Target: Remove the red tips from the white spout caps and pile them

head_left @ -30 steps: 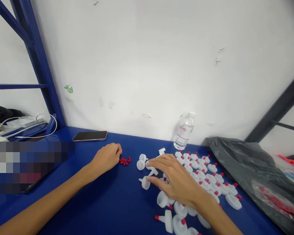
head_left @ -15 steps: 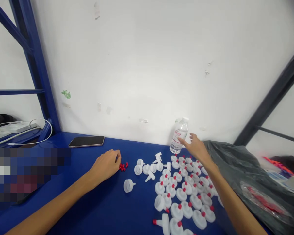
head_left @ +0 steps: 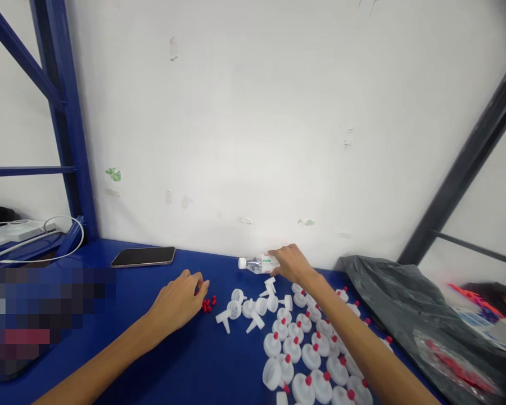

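My right hand (head_left: 293, 264) is wrapped around a clear water bottle (head_left: 255, 264), which lies on its side near the wall, its white cap pointing left. My left hand (head_left: 181, 298) rests on the blue table with fingers curled together. Whatever its fingertips may hold is hidden. Beside them is a small pile of red tip caps (head_left: 206, 306). Between my hands lie several white nozzle lids (head_left: 248, 308) without red tips. Under and in front of my right forearm spread many white nozzle lids fitted with red tips (head_left: 293, 349).
A phone (head_left: 143, 257) lies on the table (head_left: 185, 360) at the back left. A dark grey plastic bag (head_left: 388, 298) covers the right side, with a clear packet of red pieces (head_left: 457, 363) on it. A white cable (head_left: 83, 230) loops beside the blue frame post (head_left: 78, 124).
The bottle has gone from upright to lying on its side, farther left, now in my right hand. A single loose nozzle lid now sits tipped against the untipped group. My left hand stays beside the red caps.
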The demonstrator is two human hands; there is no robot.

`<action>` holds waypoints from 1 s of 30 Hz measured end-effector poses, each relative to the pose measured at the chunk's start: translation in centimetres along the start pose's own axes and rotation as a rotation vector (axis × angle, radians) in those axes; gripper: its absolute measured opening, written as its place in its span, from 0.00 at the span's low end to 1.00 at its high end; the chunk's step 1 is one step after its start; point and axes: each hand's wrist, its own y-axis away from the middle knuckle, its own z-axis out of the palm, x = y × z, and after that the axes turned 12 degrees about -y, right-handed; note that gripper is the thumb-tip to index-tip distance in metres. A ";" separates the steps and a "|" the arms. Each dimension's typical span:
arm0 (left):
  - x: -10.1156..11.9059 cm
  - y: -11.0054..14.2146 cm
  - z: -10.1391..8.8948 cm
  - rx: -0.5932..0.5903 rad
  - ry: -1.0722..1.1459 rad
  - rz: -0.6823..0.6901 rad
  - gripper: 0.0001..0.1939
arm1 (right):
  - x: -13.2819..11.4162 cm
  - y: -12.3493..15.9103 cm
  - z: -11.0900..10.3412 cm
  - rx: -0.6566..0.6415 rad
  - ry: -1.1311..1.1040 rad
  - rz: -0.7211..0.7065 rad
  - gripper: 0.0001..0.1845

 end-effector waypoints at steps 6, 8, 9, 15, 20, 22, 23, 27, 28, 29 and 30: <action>0.0 -0.1 0.0 -0.003 -0.002 0.002 0.24 | -0.9 0.7 -1.5 0.046 -0.079 -0.038 0.20; 0.1 0.0 0.0 -0.005 0.002 0.004 0.24 | -1.4 2.1 -3.0 0.047 -0.142 -0.038 0.19; 0.1 -0.1 0.0 -0.005 0.004 0.005 0.24 | -1.8 3.0 -3.8 0.028 -0.181 -0.038 0.18; 0.3 0.0 0.3 0.003 -0.005 0.013 0.25 | -4.1 8.3 -5.9 -0.285 -0.457 -0.086 0.14; 0.7 0.4 0.2 0.044 -0.030 0.006 0.24 | -5.0 9.4 -4.8 -0.471 -0.618 -0.096 0.14; 0.9 0.6 -0.1 0.108 -0.027 0.009 0.24 | -5.2 9.2 -4.9 -0.433 -0.632 -0.101 0.14; 1.0 0.8 -0.3 0.148 -0.009 0.021 0.23 | -5.4 9.1 -5.1 -0.398 -0.667 -0.092 0.14; 1.7 1.6 -1.5 0.267 0.179 0.146 0.19 | -6.4 8.9 -5.8 -0.230 -0.920 -0.029 0.13; 2.0 2.0 -1.8 0.279 0.226 0.191 0.18 | -6.9 8.9 -5.6 -0.209 -0.939 -0.028 0.12; 2.3 2.4 -2.1 0.283 0.255 0.241 0.17 | -7.4 8.8 -5.3 -0.194 -0.919 -0.033 0.12; 2.6 2.8 -2.3 0.280 0.270 0.294 0.15 | -7.9 8.8 -4.8 -0.176 -0.868 -0.043 0.12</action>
